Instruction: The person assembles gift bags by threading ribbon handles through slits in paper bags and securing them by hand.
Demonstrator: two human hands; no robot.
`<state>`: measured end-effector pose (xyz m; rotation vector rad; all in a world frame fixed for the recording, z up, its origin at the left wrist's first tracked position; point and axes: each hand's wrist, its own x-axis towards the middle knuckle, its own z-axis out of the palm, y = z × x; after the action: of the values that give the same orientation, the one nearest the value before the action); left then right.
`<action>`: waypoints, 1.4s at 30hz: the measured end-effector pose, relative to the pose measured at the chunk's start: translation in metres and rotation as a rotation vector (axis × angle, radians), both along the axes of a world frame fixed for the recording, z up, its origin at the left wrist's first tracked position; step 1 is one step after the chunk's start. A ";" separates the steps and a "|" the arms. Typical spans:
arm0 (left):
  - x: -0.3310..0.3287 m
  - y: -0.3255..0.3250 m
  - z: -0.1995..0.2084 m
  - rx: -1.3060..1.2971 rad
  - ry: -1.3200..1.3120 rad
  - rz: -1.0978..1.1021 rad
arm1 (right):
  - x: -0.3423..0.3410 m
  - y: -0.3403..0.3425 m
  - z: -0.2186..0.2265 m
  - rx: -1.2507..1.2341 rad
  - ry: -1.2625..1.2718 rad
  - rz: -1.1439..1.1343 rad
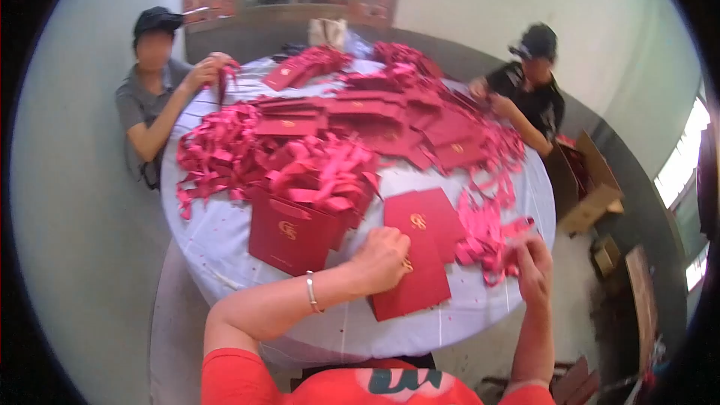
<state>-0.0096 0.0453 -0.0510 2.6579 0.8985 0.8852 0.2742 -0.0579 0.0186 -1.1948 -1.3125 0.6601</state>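
Note:
A flat dark-red paper bag (414, 291) with a gold emblem lies in front of me. My left hand (382, 259) is closed over its left side, fingers curled down; their tips are hidden. A silver bracelet (312, 292) circles that wrist. Beneath and beyond this bag is another red paper bag (442, 217). My right hand (534, 268) is at the near right edge of a heap of pink ribbons (484, 229), with thumb and fingers pinched at a ribbon. Left of my left hand stands a group of red bags (289, 236) topped by tangled pink ribbon handles (319, 172).
The round table has a white cloth (225, 255). More red bags (375, 109) and ribbons (217, 142) cover its far half. Two people (154, 82) (534, 82) work at the far left and far right. A cardboard box (589, 187) stands on the floor at right.

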 end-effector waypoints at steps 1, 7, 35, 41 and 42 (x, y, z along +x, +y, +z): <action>-0.004 -0.002 0.000 0.001 0.006 0.018 | -0.008 -0.007 0.003 -0.014 0.050 0.046; -0.005 -0.043 0.015 0.028 -0.086 -0.063 | -0.016 -0.053 0.025 0.328 0.172 0.750; 0.000 -0.033 -0.016 -0.007 0.058 -0.050 | 0.001 -0.066 -0.017 -0.116 0.441 1.121; 0.000 -0.029 -0.018 -0.011 0.098 -0.050 | -0.016 -0.059 -0.025 -0.146 0.497 1.096; 0.000 -0.029 -0.015 -0.008 0.100 -0.056 | -0.020 -0.058 -0.026 -0.145 0.503 1.091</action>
<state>-0.0092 0.0159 -0.0662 2.7265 0.8423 0.7405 0.2537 -0.1158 -0.0070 -0.2634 -1.4138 1.7230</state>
